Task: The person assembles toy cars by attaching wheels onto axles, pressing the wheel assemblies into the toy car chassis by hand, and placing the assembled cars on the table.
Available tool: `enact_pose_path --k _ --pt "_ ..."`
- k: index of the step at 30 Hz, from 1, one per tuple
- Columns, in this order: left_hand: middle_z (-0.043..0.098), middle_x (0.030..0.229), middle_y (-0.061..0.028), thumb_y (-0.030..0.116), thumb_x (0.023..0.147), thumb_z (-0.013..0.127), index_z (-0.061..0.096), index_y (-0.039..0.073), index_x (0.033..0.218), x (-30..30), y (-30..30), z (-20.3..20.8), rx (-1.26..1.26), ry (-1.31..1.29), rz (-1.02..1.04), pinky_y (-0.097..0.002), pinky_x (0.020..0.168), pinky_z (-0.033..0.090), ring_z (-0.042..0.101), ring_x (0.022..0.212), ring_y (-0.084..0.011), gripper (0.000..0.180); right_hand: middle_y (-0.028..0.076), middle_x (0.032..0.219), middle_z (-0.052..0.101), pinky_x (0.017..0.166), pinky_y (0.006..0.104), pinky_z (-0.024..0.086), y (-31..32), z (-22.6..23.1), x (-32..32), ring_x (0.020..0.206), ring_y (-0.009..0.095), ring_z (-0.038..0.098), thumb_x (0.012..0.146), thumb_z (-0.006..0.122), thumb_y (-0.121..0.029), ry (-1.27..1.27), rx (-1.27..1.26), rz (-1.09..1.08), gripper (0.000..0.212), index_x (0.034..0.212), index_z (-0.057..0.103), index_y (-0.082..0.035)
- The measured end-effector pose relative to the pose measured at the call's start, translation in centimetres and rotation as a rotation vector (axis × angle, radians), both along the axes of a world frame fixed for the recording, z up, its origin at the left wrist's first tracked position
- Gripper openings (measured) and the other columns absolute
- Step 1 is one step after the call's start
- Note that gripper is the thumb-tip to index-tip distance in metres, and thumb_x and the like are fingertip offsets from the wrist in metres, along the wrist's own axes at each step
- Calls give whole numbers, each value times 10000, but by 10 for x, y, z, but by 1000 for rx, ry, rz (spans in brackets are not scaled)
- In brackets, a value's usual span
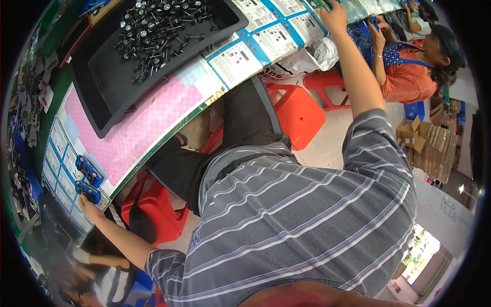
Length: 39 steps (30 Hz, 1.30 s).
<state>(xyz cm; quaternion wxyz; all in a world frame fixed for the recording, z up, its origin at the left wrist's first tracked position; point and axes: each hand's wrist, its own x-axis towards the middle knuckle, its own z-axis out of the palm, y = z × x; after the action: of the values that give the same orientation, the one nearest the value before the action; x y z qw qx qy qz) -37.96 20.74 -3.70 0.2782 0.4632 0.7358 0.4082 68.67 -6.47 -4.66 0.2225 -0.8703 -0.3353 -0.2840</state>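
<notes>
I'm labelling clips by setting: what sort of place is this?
Likely a toy assembly workshop: a black rectangular plastic tray of black wheel-and-axle pieces, two blue car-shaped toys by the left hand, and another person in orange nearby.
</notes>
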Motion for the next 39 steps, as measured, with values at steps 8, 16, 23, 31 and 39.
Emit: enact_pose_path --k 8,16,23,31,39 --pt "629 1127 -292 326 963 611 622 -98 1186 82 -94 45 435 906 48 -470 942 464 607 1032 -407 480 225 1060 723 930 418 527 22 5 59 982 346 713 792 749 -495 341 -438 -153 751 1317 565 10" --pt "660 1126 -117 105 963 640 630 -14 1158 330 -166 19 61 -66 -436 -301 903 492 623 999 -177 228 240 1101 708 906 389 522 15 43 -95 1039 332 691 744 840 -424 381 -65 243 709 1205 639 74" --pt "590 1233 -136 149 930 652 303 71 1478 464 -190 31 -198 -1198 -895 -217 542 431 584 709 -139 653 114 1108 705 860 350 540 30 103 -371 971 257 687 731 880 -251 889 -120 1190 554 1204 661 -63" --pt "643 976 -68 177 924 657 497 111 1164 411 -190 34 -336 -1291 -669 -219 472 394 568 650 -105 295 207 988 664 835 440 524 186 123 -344 988 397 631 767 669 -8 356 -421 1220 307 1074 683 5" --pt "621 959 -48 114 933 670 494 86 1202 386 -201 33 -296 -1256 -614 -228 482 414 582 668 -111 322 200 1000 703 824 415 526 239 88 -328 920 367 667 769 747 -81 240 -1014 1413 252 1002 716 9"
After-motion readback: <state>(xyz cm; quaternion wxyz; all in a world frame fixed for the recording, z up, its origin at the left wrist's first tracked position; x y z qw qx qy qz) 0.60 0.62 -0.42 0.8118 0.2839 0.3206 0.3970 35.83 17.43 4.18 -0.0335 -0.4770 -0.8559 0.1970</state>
